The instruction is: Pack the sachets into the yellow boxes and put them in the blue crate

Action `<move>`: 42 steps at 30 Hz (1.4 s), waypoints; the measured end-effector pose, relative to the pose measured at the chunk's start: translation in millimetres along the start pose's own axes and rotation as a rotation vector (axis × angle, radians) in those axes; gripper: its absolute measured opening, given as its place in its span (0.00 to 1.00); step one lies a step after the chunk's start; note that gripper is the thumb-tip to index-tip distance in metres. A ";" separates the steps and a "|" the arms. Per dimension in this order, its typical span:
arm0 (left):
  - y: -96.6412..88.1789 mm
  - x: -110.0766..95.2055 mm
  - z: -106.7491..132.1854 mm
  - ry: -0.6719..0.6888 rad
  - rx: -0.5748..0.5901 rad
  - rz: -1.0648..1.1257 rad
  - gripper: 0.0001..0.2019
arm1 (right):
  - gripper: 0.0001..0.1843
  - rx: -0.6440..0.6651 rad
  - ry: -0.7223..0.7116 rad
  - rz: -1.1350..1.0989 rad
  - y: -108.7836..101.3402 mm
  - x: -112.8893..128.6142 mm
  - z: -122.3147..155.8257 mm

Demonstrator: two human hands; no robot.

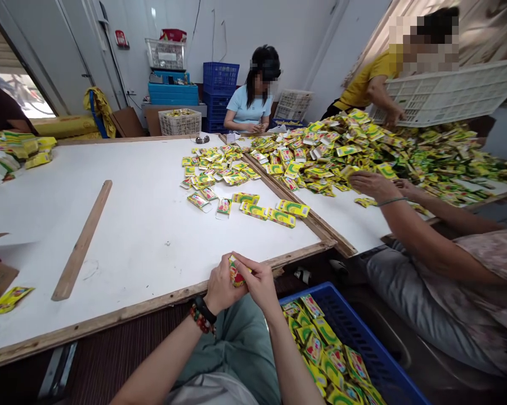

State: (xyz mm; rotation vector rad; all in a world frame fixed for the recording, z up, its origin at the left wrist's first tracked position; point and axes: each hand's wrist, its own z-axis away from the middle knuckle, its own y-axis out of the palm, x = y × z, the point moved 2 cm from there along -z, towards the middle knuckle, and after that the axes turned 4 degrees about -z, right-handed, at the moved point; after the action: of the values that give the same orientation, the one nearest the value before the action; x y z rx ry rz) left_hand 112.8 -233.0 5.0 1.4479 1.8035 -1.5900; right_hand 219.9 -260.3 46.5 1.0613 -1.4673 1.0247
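My left hand [221, 284] and my right hand [258, 281] meet just above the near edge of the white work table [135, 264]. Between their fingers they pinch a small yellow and red foil sachet [237, 271], bent a little. A beaded bracelet and a dark band circle my left wrist. Below my right forearm sits a blue plastic crate [341, 301] filled with similar yellow sachets [321, 351]. Loose sachets [219, 171] lie in a scattered patch on the table, farther ahead of my hands.
A wooden strip [82, 242] lies on the table to my left. A large heap of sachets [354, 149] covers the adjoining table on the right, where a co-worker's hands [373, 185] reach. Another person lifts a white crate [451, 93]. Stacked crates stand along the back wall.
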 end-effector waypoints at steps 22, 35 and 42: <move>1.4 1.7 -2.1 -0.064 -0.073 0.213 0.04 | 0.33 0.111 0.010 0.875 -71.7 -32.8 -49.9; -3.4 -2.0 -11.9 -0.058 -0.103 0.275 0.38 | 0.31 0.268 -0.018 -0.123 -0.8 -27.8 -22.7; 5.3 -0.8 4.5 -0.106 -0.098 0.071 0.37 | 0.29 -0.101 0.032 -0.259 15.3 -28.7 8.1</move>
State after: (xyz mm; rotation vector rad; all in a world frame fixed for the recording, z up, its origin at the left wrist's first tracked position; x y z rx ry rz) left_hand 115.9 -238.1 1.3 1.3426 1.7265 -1.4928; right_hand 206.1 -261.3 16.0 1.1229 -1.3023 0.7727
